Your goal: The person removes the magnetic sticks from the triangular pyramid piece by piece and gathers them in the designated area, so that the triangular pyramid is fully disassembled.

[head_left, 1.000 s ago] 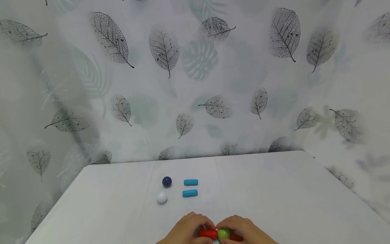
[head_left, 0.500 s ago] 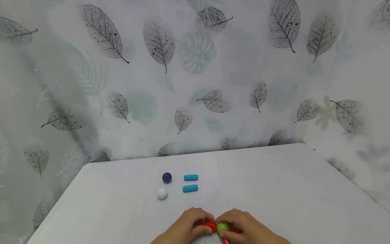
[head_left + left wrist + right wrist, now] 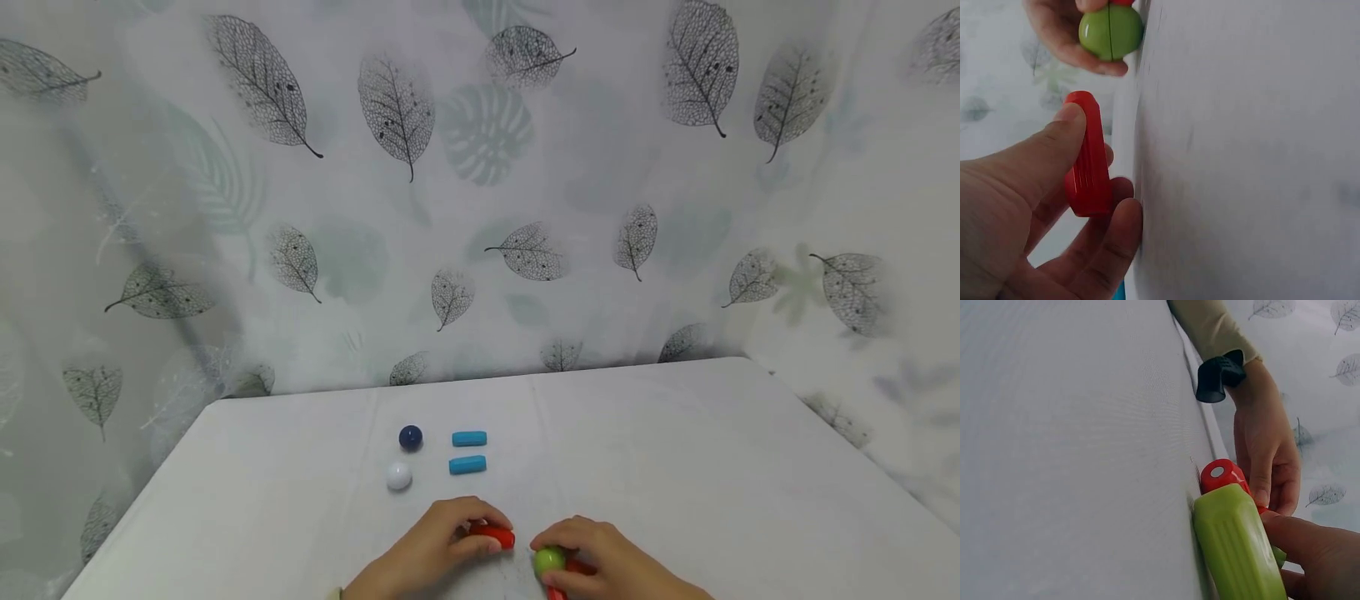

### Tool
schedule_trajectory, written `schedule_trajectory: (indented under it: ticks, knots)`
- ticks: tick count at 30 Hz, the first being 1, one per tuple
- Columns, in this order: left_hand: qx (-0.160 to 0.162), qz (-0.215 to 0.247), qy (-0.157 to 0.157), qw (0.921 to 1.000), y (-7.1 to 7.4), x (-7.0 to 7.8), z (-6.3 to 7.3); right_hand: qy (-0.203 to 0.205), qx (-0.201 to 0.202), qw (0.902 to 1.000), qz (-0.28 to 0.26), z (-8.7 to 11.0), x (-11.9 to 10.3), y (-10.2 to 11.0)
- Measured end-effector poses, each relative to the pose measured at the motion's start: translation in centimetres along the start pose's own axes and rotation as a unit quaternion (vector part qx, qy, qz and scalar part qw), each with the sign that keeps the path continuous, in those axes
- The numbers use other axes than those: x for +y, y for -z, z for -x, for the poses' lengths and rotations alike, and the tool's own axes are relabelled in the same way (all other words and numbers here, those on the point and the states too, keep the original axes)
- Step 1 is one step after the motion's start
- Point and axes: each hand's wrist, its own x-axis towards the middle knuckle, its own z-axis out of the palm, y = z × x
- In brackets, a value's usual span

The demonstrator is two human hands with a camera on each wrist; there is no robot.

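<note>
My left hand [image 3: 438, 537] pinches a red magnetic stick [image 3: 495, 535] between thumb and fingers, and a gap separates it from the green ball. In the left wrist view, the thumb presses along this ribbed red stick [image 3: 1090, 162]. My right hand [image 3: 603, 557] holds the green magnetic ball [image 3: 550, 561] with thumb and fingertips. Two red sticks [image 3: 581, 567] meet the ball, one partly under the hand and one toward the near edge. In the right wrist view, a green stick [image 3: 1235, 540] lies in the foreground, beside a red stick [image 3: 1225, 474] with a silvery round end.
Farther back on the white table [image 3: 675, 467] sit a dark blue ball [image 3: 410, 438], a white ball [image 3: 399, 476], and two blue sticks [image 3: 468, 438] lying roughly parallel. A leaf-patterned curtain [image 3: 480, 208] hangs behind the table.
My left hand has drawn the red stick away from the green ball, leftward and slightly farther from the near edge. The right hand stays about where it was, gripping the ball.
</note>
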Motion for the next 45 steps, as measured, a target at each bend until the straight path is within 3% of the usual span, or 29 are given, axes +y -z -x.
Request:
schedule_trajectory:
  ticks: [6,11,17,19,26,33,35,41,45]
  knots:
    - [0.055,-0.042,0.040,0.9968,0.9,-0.5,-0.2,-0.011,0.000,0.9999,0.005,0.0,-0.1,0.2]
    - [0.084,-0.086,0.048,0.9916,1.2,-0.8,-0.6,0.001,0.000,0.9999,0.016,0.0,0.1,0.1]
    - [0.137,-0.117,0.054,0.9822,1.0,-0.9,-0.8,-0.041,-0.019,0.9989,-0.012,0.0,0.1,0.0]
    - [0.147,-0.125,0.072,0.9786,1.0,-0.8,-0.8,-0.045,-0.021,0.9986,-0.018,0.0,0.1,0.0]
    - [0.143,-0.191,0.119,0.9638,1.1,-0.5,-1.0,-0.022,-0.022,0.9995,-0.008,0.1,0.4,-0.2]
    - [0.151,-0.226,0.102,0.9569,1.1,-0.9,-1.1,-0.005,-0.028,0.9993,0.022,-0.1,0.2,-0.2]
    - [0.153,-0.236,0.094,0.9551,1.1,-0.9,-1.0,-0.016,-0.038,0.9989,0.023,-0.1,0.0,0.0]
    - [0.131,-0.276,0.112,0.9457,1.1,-0.5,-1.1,-0.094,-0.077,0.9921,-0.033,0.4,-0.9,0.9]
    - [0.135,-0.298,0.114,0.9380,1.0,-0.1,-1.0,-0.100,-0.084,0.9908,-0.033,0.9,-1.4,1.8]
